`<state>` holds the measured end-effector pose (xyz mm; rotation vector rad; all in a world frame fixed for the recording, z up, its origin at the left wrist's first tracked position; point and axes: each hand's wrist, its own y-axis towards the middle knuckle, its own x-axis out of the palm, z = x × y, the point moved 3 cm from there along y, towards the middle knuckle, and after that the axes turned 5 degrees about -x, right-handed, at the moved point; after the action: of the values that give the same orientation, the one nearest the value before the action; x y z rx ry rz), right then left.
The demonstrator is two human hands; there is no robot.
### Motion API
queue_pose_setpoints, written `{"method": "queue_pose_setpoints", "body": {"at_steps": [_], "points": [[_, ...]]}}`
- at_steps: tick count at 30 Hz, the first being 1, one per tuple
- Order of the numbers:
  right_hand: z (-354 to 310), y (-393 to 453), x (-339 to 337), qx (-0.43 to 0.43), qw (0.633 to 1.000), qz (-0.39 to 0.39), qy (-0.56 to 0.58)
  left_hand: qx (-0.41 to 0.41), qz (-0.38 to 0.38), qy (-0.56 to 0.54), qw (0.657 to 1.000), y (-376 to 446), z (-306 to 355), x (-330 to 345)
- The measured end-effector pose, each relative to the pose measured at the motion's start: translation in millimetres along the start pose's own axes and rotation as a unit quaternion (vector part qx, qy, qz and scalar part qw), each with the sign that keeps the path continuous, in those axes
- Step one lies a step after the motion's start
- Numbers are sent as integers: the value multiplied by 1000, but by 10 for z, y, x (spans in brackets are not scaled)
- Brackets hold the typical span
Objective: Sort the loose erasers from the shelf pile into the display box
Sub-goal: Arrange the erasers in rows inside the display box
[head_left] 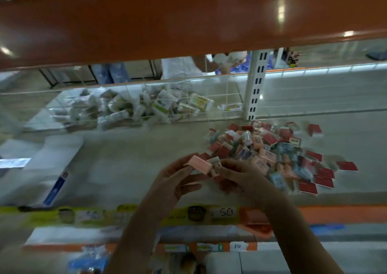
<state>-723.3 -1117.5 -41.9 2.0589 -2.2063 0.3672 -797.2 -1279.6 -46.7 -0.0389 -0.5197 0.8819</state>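
Note:
A pile of loose erasers (270,150) in red, pink, blue and white wrappers lies on the pale shelf (129,152), right of centre. My left hand (173,179) holds a pink eraser (199,163) at the pile's near left edge. My right hand (240,177) is right beside it, its fingers curled round a few small erasers (214,162), one white-labelled. The two hands almost touch. A white box with a blue stripe (50,169) lies on the shelf at the far left; whether it is the display box is unclear.
An orange shelf board (188,18) overhangs the top of the view. A wire basket (146,106) of wrapped packets stands behind, next to a white slotted upright (256,85). Price labels run along the shelf's front edge (188,213). Lower shelves show below.

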Motion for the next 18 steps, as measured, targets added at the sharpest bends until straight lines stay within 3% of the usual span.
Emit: {"method": "queue_pose_setpoints", "body": {"at_steps": [6, 9, 14, 18], "points": [[121, 127, 611, 7, 996, -92, -5, 61, 34, -20, 997, -516, 152, -494], [205, 159, 1025, -6, 988, -133, -79, 85, 62, -26, 994, -833, 242, -778], [353, 233, 1851, -47, 970, -153, -183, 112, 132, 18, 985, -1485, 398, -1330], [527, 247, 2617, -58, 969, -147, -189, 120, 182, 66, 974, -2071, 587, -1875]]}}
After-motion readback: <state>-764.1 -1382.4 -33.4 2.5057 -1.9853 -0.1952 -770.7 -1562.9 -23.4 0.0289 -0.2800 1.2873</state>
